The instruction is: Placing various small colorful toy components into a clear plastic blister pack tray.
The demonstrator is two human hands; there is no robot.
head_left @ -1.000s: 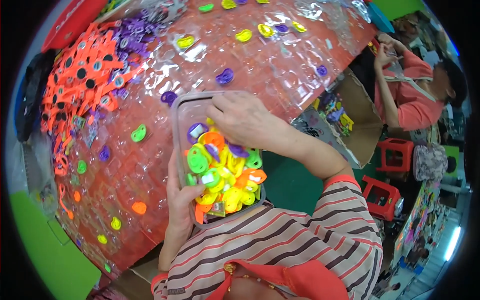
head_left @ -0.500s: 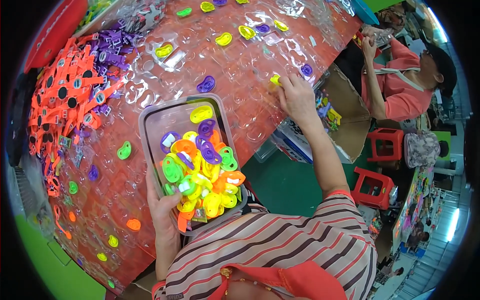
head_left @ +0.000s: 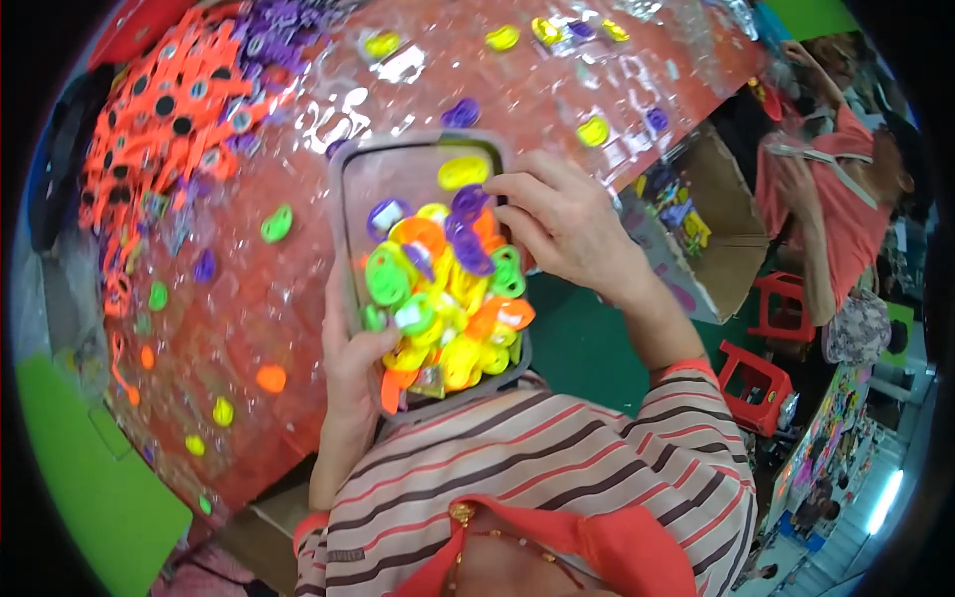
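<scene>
My left hand grips a clear plastic box at its left side, thumb over the rim. The box is tilted toward me and holds a heap of toy pacifiers in yellow, green, orange and purple. My right hand reaches over its right rim, thumb and index finger bent and slightly apart. Their tips are at the edge of a purple toy pacifier on the heap. A lone yellow toy pacifier lies on the table beyond this hand.
Clear moulded plastic trays cover the red table, with scattered pacifiers on them. Orange straps and purple straps are piled at the far left. An open cardboard box, red stools and a co-worker are on the right.
My right hand has left the yellow pacifier on the table and come back to the box. In the picture the box has shifted up and right, as has much of the scene.
</scene>
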